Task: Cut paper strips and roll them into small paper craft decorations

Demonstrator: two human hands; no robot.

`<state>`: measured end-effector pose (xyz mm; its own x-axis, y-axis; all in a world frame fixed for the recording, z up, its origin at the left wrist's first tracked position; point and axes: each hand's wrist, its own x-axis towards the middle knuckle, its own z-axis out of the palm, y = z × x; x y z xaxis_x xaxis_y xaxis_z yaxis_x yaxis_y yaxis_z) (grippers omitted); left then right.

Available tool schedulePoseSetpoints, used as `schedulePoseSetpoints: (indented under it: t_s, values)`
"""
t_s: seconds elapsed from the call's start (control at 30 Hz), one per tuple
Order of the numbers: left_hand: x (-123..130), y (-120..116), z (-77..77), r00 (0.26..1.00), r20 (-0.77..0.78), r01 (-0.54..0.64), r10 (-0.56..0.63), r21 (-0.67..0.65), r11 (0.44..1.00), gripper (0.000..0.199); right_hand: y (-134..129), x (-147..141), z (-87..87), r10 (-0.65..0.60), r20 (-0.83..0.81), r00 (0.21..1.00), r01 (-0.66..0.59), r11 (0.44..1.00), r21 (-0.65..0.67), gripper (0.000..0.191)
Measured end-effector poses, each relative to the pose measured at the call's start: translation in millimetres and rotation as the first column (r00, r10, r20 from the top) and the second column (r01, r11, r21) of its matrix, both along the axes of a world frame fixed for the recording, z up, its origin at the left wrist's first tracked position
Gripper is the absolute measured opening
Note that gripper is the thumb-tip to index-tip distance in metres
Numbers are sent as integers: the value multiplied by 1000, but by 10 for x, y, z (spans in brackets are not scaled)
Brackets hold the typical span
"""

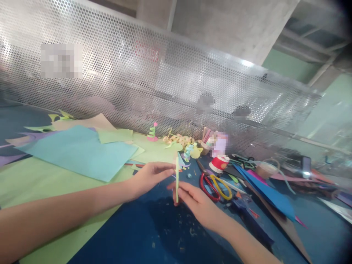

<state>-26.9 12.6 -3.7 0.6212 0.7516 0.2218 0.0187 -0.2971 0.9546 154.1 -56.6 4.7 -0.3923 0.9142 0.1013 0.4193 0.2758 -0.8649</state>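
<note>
A narrow pale green paper strip (177, 179) stands upright, edge toward me, between my two hands over the dark blue table (132, 234). My left hand (154, 178) pinches its upper part from the left with fingertips together. Lower down, my right hand (192, 200) has its fingers closed round the strip from the right. Just right of my hands lie scissors (216, 186) with one red and one yellow handle.
Light blue paper (79, 152) lies on green sheets (16, 183) at left. Small paper crafts (178, 140), a red-and-white cup (219, 164) and blue paper (266, 192) sit farther back and right. A perforated metal screen (123, 73) stands behind, people beyond it.
</note>
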Motion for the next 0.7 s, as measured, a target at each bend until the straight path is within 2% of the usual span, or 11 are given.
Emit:
schedulePoseSetpoints:
  t_s: [0.13, 0.3, 0.43, 0.6, 0.67, 0.7]
  values:
    - [6, -57, 44, 994, 100, 54, -42, -120, 991, 28, -43, -55, -3, 28, -163, 986, -55, 986, -160, 29]
    - [10, -74, 57, 982, 186, 65, -28, -194, 979, 23, -37, -34, 5, 21, -289, 957, -93, 967, -238, 28]
    - [16, -70, 48, 973, 219, 119, -76, -188, 975, 20, -38, -27, 2, 5, -264, 965, -74, 965, -251, 27]
    - [35, -82, 38, 978, 169, 150, -125, -145, 978, 21, -39, -62, -49, 22, -240, 970, -86, 961, -261, 28]
    - [40, -72, 30, 983, 143, 131, -114, -113, 985, 21, -32, -46, 11, 37, -153, 987, -74, 967, -244, 29]
    - [41, -63, 25, 987, 125, 115, -102, -99, 988, 21, -28, -14, 76, 31, -57, 998, -42, 979, -200, 28]
